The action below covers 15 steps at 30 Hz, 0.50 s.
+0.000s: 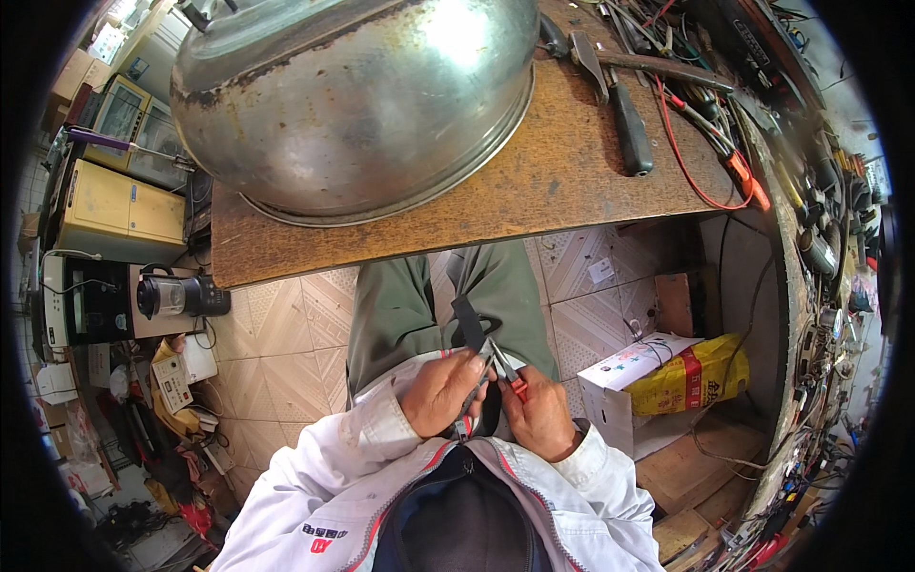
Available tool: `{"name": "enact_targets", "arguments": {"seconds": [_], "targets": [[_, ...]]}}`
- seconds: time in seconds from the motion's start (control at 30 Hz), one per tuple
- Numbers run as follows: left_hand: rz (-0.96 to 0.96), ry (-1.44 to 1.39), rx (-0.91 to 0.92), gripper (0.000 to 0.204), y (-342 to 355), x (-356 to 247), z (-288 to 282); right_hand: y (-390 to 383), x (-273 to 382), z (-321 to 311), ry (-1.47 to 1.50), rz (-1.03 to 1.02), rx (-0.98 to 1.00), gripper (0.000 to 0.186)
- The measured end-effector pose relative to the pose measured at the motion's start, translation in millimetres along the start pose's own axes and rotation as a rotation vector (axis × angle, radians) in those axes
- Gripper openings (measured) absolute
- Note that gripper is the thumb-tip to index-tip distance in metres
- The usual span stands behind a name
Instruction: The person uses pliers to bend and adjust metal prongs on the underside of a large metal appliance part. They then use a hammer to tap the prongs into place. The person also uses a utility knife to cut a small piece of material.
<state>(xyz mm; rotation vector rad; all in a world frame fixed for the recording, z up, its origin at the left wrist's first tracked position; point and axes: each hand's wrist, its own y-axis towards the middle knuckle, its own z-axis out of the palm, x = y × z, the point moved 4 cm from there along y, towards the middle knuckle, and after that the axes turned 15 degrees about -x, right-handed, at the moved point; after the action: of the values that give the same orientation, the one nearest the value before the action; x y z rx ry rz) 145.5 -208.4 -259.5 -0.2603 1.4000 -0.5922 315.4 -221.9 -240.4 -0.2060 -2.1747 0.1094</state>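
Closed around a dark, flat, strip-like piece [466, 320], my left hand [443, 393] is over my lap; the piece's upper end sticks out past the fingers, and the rest is partly hidden. My right hand [541, 417] grips pliers with red handles [519, 386]. The plier jaws meet the strip beside my left fingertips; whether they bite into it I cannot tell. Both hands are close together, below the front edge of the wooden table [572, 176].
A large, stained metal dome-shaped vessel [362, 114] covers the table's left part. A hammer [591, 67], a black-handled tool [629, 129] and a red wire [677, 153] lie to its right. Below are a white box [610, 410] and a yellow-red bag [691, 377]. A blender [176, 296] is at left.
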Motion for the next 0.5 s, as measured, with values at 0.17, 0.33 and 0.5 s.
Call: {"name": "enact_targets", "arguments": {"seconds": [0.17,0.33,0.5], "targets": [[0.048,0.079,-0.094,0.041,3,-16,2,-2,-5,5,0.005,0.026,0.046,0.021],[0.062,-0.017,-0.052,0.041,3,-16,5,-5,-10,6,0.037,-0.028,0.036,0.021],[0.058,-0.029,0.006,0.042,5,-14,4,-3,-8,4,0.052,0.009,0.066,0.022]]}}
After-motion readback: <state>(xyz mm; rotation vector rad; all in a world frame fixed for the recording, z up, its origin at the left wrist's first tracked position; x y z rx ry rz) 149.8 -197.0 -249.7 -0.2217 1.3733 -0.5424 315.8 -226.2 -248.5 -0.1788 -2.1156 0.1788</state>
